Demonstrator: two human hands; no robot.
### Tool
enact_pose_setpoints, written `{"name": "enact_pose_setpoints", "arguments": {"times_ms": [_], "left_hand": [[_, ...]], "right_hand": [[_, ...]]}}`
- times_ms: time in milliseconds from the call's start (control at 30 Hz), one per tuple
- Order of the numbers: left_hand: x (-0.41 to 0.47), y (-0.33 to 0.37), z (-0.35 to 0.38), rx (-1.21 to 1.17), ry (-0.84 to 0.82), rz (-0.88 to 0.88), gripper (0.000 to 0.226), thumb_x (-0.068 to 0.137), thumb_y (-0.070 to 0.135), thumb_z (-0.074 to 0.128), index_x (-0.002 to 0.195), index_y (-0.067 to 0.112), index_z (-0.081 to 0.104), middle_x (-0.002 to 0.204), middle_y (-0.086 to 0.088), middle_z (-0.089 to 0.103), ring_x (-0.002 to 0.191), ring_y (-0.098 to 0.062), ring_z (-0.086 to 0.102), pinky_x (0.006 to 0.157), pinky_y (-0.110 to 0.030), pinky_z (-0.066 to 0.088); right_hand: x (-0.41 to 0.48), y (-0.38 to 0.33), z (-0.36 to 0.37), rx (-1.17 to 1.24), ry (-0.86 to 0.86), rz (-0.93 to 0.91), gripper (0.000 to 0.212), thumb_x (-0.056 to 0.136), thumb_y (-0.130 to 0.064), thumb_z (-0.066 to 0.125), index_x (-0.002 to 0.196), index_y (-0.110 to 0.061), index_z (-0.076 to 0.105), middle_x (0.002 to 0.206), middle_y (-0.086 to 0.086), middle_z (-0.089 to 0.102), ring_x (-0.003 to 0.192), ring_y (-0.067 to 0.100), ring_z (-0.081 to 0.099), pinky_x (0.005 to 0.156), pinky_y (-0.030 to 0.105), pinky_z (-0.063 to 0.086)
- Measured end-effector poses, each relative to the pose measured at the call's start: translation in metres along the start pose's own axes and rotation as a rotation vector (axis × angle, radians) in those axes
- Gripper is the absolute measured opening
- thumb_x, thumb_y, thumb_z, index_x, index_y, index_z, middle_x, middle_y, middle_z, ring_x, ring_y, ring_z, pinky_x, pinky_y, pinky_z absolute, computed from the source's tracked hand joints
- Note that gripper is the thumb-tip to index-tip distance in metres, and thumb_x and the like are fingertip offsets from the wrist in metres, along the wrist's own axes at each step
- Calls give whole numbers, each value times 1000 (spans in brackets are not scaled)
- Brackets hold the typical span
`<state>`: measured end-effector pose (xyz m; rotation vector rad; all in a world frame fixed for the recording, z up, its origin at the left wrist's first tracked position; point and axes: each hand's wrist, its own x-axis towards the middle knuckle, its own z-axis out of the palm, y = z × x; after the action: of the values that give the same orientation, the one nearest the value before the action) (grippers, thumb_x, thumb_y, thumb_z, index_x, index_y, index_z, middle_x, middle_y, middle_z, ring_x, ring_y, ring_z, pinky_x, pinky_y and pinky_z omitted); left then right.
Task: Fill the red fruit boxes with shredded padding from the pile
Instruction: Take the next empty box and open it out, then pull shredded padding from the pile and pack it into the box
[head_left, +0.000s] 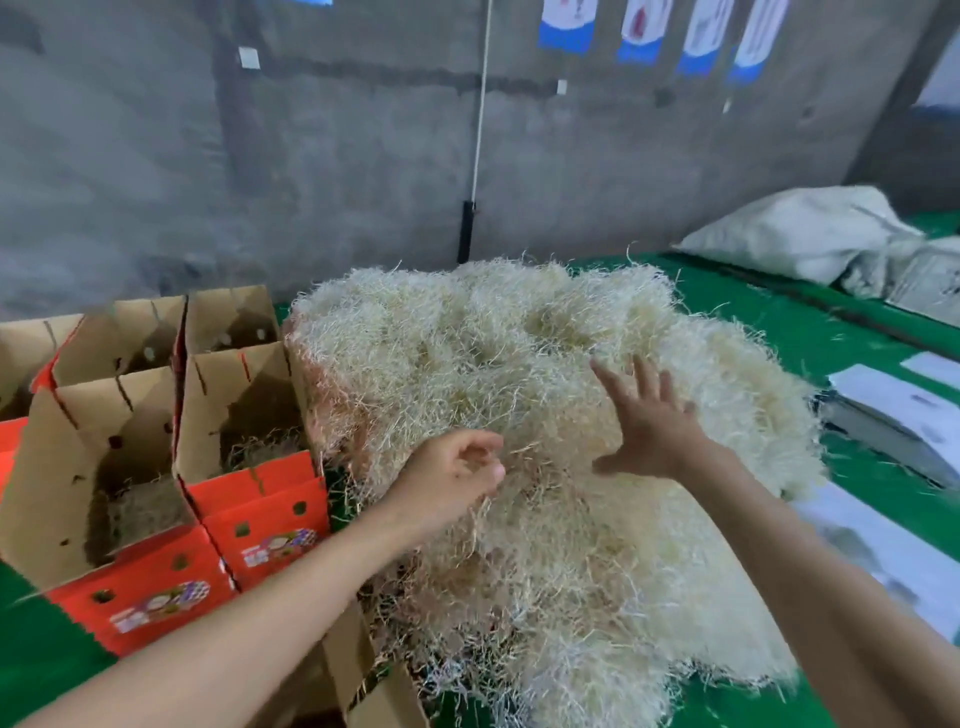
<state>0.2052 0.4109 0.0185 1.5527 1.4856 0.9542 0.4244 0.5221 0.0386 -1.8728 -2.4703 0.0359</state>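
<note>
Head view. The pile of shredded padding (467, 353) lies on the green surface (769, 322), just right of the red fruit boxes (145, 597) (flaps up, some padding in the bottoms of the two nearest). Right hand (652, 423): fingers spread and straight, released, over the top of the pile. Left hand (452, 480): fingers curled among loose strands at the pile's near-left edge; whether they grasp any cannot be told. White sacks (800, 234) lie at far right.
</note>
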Motion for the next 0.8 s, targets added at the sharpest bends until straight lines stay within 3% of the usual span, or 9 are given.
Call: {"name": "enact_pose_setpoints", "arguments": {"times_ms": [100,200,267,367,467,533,633,700,800], "left_hand": [[21,9,12,-30,43,-4,63,83,22,65,138,28,34,135,7,47,95,3,55,75,-14,50],[37,8,15,-32,66,-23,104,71,31,76,144,44,3,153,10,14,132,-12,33,104,-35,38],[44,7,15,60,37,-16,128,56,47,82,132,61,-20,151,18,-19,142,-10,-6,116,-46,11],[59,13,17,156,99,77,142,36,64,82,121,67,-31,142,22,-38,135,-6,-29,110,-43,-7],[81,29,8,-104,246,77,128,38,39,88,132,65,6,154,5,14,140,-19,23,109,-48,27],[95,27,-6,-325,400,16,86,64,6,78,128,45,36,118,2,62,110,-16,60,79,-31,51],[106,8,-37,-694,524,-221,25,90,-1,47,106,11,62,120,-23,58,98,-34,62,68,-39,50],[110,3,-51,-885,451,-309,27,93,7,43,92,7,70,125,-14,56,106,-33,57,74,-43,51],[107,7,-58,-1142,403,-278,32,92,19,44,72,18,69,146,-12,36,118,-33,52,87,-38,48]], "right_hand": [[19,9,29,95,-128,-79,118,66,-33,80,141,-49,-10,152,11,-24,135,38,23,104,51,30],[40,0,39,272,92,-114,55,83,-15,61,133,-22,42,115,1,55,87,9,54,69,11,47],[53,-11,22,707,178,-49,38,84,-7,59,122,-13,52,74,-8,56,60,2,54,50,11,49],[55,-40,-16,1266,249,-84,29,82,-8,66,106,-19,55,72,5,61,56,2,61,47,20,50],[48,-70,-37,1472,-56,-209,28,79,-19,70,102,-11,58,86,7,64,74,20,65,61,24,53],[53,-69,-46,1619,-195,-280,31,80,-23,69,108,-13,59,95,2,64,78,15,66,66,22,52],[70,-42,-57,1805,135,-122,27,87,-10,61,114,-10,58,104,9,65,77,16,65,66,26,56],[79,-24,-50,1726,277,-80,42,85,-17,64,125,-12,50,118,9,59,85,11,63,68,22,53],[78,-19,-23,1372,-25,-276,102,64,-52,75,146,-32,17,140,-9,39,122,10,46,95,28,37]]}}
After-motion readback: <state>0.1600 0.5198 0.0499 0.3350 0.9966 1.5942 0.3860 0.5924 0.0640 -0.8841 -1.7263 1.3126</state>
